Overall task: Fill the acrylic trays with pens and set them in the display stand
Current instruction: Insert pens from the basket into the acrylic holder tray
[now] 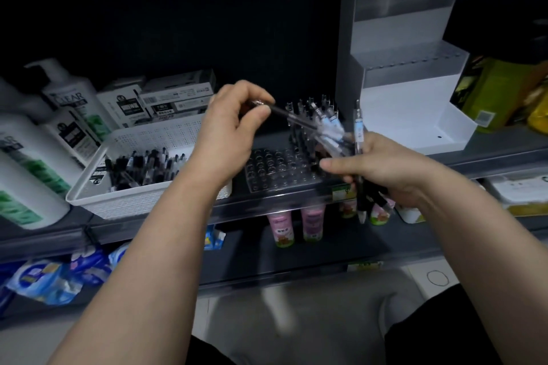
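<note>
Closest to the lens, grey-clad lap [296, 320] beneath two bare forearms reaching up to a dark shelf [252, 210]. Left hand [228, 127] raised, thumb and curled fingers pinching a single pen [286, 113] by its clip end, barrel slanting down and right toward the other hand. Right hand [382, 169] clenched round a bundle of pens [332, 133], clip ends fanned upward, tips poking out below the fist, in front of the shelf edge. Between and behind both hands, clear acrylic tray [275, 172] lying flat on the shelf, grid of holes facing up, upright pens [311, 107] standing in its back right rows. Just left of it, white perforated basket [142, 201] holding loose pens [145, 166]. Right of the tray, white stepped display stand [400, 104] upright on the same shelf. Far left, shampoo bottles [68, 98] and stacked pen boxes [175, 95]. Lower down, pink bottles [311, 222] on the shelf below.
</note>
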